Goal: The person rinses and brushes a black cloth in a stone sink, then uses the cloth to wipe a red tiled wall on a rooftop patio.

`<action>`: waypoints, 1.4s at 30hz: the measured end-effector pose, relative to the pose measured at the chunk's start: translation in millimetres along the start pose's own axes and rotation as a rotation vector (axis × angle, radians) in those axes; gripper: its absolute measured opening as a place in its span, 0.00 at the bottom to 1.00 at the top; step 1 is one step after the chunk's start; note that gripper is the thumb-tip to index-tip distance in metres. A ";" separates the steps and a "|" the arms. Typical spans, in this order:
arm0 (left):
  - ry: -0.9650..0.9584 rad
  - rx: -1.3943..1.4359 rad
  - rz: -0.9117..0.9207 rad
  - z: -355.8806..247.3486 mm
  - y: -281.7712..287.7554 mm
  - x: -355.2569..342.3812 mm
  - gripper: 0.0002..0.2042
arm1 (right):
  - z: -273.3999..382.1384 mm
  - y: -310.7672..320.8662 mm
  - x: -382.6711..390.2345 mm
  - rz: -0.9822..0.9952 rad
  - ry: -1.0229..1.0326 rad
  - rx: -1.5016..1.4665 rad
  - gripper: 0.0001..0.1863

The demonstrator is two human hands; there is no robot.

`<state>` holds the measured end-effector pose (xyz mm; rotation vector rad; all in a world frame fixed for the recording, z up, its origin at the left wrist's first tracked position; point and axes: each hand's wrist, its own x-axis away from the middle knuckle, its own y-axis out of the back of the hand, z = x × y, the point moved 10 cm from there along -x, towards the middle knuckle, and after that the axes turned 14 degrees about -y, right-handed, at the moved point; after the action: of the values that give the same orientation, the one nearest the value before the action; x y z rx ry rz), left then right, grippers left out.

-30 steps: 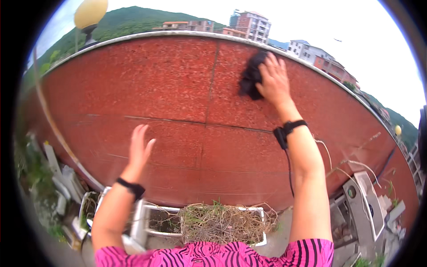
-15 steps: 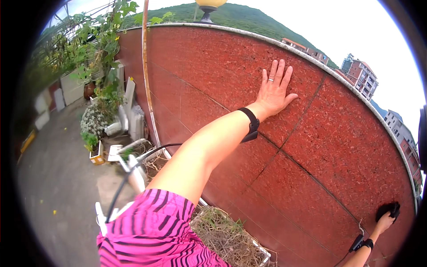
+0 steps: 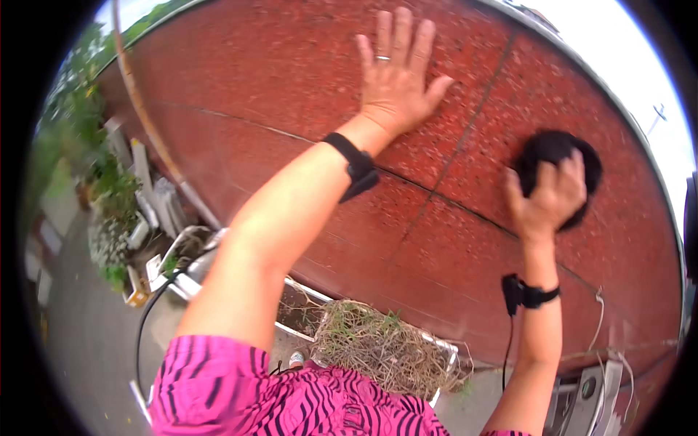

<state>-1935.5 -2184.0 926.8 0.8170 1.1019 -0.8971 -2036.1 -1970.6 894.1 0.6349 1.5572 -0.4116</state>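
A red speckled stone-tiled wall (image 3: 269, 80) fills most of the view in front of me. My left hand (image 3: 396, 83) lies flat against it at the upper middle, fingers spread, with a ring on one finger and nothing held. At the right, my right hand (image 3: 545, 203) presses a round, soft-looking black cloth (image 3: 549, 147) to the wall, its fingers bent over the cloth. The side under my palm is hidden, and the hand is slightly blurred. Both wrists wear black straps with small boxes.
Below the wall stands a white-edged planter of dry grass (image 3: 374, 345). A rusty pole (image 3: 145, 120) rises at the left, near potted plants (image 3: 109, 232) and stacked boards. Lower right, a grey metal object (image 3: 582, 400) sits beside loose cords.
My right hand has swung up and left along the wall with the black cloth, from the lower right corner. The view has shifted; my left hand still rests on the wall, spread.
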 end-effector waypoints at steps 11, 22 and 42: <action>-0.113 -0.044 -0.220 -14.5 33.3 -9.6 0.33 | 2.9 20.9 28.3 0.076 0.266 -0.146 0.23; -0.194 -0.122 -0.241 -14.2 40.3 -10.3 0.31 | -468.0 121.1 84.4 -0.040 -1.123 0.161 0.39; -0.270 -0.080 -0.301 -40.4 37.2 -15.3 0.31 | -71.0 7.2 166.8 0.240 0.024 0.001 0.13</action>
<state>-1920.2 -2129.8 935.2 0.4531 1.0288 -1.1696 -2088.2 -1897.0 736.7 0.8198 1.4822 -0.2248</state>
